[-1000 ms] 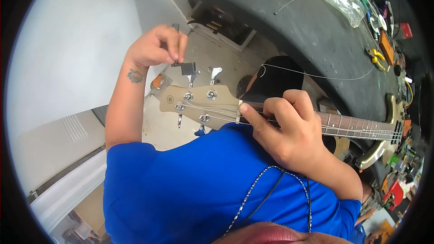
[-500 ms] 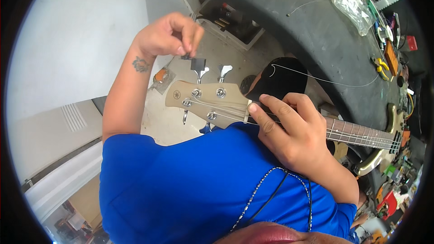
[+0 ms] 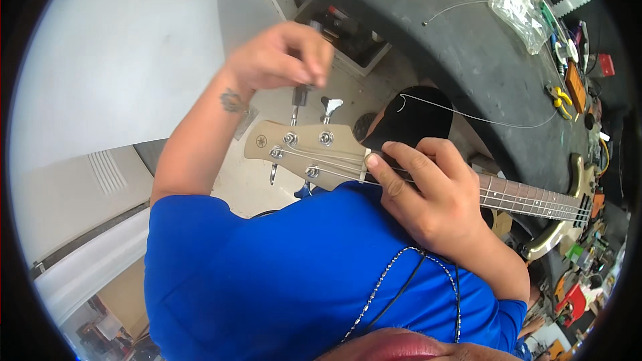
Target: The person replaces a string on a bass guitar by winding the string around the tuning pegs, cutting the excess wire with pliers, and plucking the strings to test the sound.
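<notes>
My left hand [image 3: 287,60] grips a dark crank-style winder [image 3: 300,95] by its handle; the winder sits over a silver tuning peg on the beige headstock [image 3: 348,135] of a bass guitar. My right hand [image 3: 431,197] is on the guitar neck [image 3: 528,197] just past the nut, index finger and neighbouring fingers pressing the strings, the others bent over the neck. Silver strings [image 3: 321,156] run from the posts along the dark fretboard. The guitar's gold body [image 3: 548,244] is partly visible at the far right.
A dark curved bench [image 3: 428,30] holds a loose string, a plastic bag [image 3: 520,17], yellow-handled cutters [image 3: 560,103], an orange block [image 3: 575,87] and cluttered tools. A white panel [image 3: 120,53] stands at the left. A co-worker's hand [image 3: 531,326] shows at the lower right edge.
My left hand rose from a second ago, then swung right and slightly down, the winder turning with it on the peg. My right hand stays on the neck, fingers slightly shifted.
</notes>
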The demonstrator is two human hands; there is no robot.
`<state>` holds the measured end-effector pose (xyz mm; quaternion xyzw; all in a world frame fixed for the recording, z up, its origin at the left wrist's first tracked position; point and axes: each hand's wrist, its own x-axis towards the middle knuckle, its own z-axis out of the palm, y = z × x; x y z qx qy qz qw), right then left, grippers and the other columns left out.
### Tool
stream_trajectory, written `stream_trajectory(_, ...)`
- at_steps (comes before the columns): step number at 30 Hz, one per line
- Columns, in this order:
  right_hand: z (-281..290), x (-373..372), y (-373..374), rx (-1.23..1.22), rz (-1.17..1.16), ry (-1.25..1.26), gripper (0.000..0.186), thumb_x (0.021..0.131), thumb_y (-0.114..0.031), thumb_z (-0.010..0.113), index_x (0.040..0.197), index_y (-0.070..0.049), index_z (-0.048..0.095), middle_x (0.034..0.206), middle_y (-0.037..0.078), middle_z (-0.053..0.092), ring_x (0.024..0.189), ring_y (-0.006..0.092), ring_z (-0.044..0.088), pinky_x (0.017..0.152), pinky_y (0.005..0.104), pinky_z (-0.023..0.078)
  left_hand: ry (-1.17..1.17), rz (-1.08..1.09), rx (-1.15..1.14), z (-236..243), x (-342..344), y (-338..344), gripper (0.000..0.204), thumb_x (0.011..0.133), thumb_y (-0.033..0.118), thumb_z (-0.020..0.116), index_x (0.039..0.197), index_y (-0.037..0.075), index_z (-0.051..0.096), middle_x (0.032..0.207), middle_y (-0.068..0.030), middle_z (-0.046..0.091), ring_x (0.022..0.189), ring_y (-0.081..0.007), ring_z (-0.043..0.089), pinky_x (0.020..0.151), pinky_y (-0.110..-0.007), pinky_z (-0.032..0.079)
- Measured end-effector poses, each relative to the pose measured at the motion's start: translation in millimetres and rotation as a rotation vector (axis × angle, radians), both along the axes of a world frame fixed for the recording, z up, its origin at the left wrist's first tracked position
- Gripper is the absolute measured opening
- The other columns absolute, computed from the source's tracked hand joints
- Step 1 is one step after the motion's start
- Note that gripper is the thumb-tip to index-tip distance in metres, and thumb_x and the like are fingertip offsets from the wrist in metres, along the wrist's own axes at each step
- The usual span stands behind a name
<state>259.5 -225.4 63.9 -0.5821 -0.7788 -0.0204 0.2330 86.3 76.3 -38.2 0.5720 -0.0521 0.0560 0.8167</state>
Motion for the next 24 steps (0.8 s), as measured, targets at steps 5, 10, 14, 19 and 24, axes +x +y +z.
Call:
stream_trajectory(5, 0, 2, -1, -0.01, 0.004, 0.027, 0.045, 0.073, -0.011, 0.078, 0.117, -0.007, 0.084, 0.113, 0.007, 0.074, 0.09, 0.0236, 0.065, 0.063, 0.0314, 0.058, 0.35, -0.019, 0.34, -6, -11, 15, 0.011, 0.084, 0.008, 0.085, 0.089, 0.002, 0.077, 0.085, -0.0092, 0.073, 0.083, -0.0178, 0.068, 0.071, -0.031, 0.052)
stream_trajectory(10, -2, -2, -1, 0.016, 0.022, 0.022, 0.044, 0.073, -0.011, 0.078, 0.117, -0.006, 0.084, 0.112, 0.007, 0.074, 0.09, 0.0241, 0.065, 0.063, 0.0314, 0.059, -0.079, -0.055, -0.101, -3, -24, 19, 0.01, 0.086, 0.012, 0.086, 0.088, 0.009, 0.077, 0.088, -0.0105, 0.073, 0.078, -0.0163, 0.066, 0.066, -0.026, 0.049)
stream_trajectory(14, 0, 2, -1, -0.011, 0.014, 0.031, 0.043, 0.073, -0.011, 0.078, 0.116, -0.006, 0.084, 0.111, 0.008, 0.074, 0.09, 0.0246, 0.065, 0.064, 0.0314, 0.059, 0.186, 0.012, -0.081, -9, 6, -9, 0.01, 0.088, 0.011, 0.085, 0.09, 0.006, 0.076, 0.088, -0.0097, 0.073, 0.083, -0.016, 0.067, 0.067, -0.027, 0.049)
stream_trajectory(19, 0, 2, 1, -0.002, 0.01, 0.062, 0.043, 0.073, -0.011, 0.078, 0.115, -0.006, 0.084, 0.11, 0.008, 0.074, 0.091, 0.0249, 0.065, 0.064, 0.0318, 0.059, 0.251, -0.11, 0.187, -18, -28, 34, 0.012, 0.086, 0.012, 0.087, 0.087, 0.006, 0.076, 0.086, -0.0104, 0.072, 0.082, -0.0165, 0.069, 0.068, -0.027, 0.05)
stream_trajectory(24, -4, 1, 1, 0.007, 0.025, 0.058, 0.042, 0.073, -0.011, 0.079, 0.115, -0.005, 0.084, 0.109, 0.009, 0.074, 0.091, 0.0251, 0.065, 0.063, 0.0322, 0.059, -0.083, -0.034, -0.105, -17, -5, 3, 0.01, 0.089, 0.011, 0.084, 0.096, 0.008, 0.078, 0.092, -0.01, 0.074, 0.08, -0.0162, 0.066, 0.065, -0.028, 0.047)
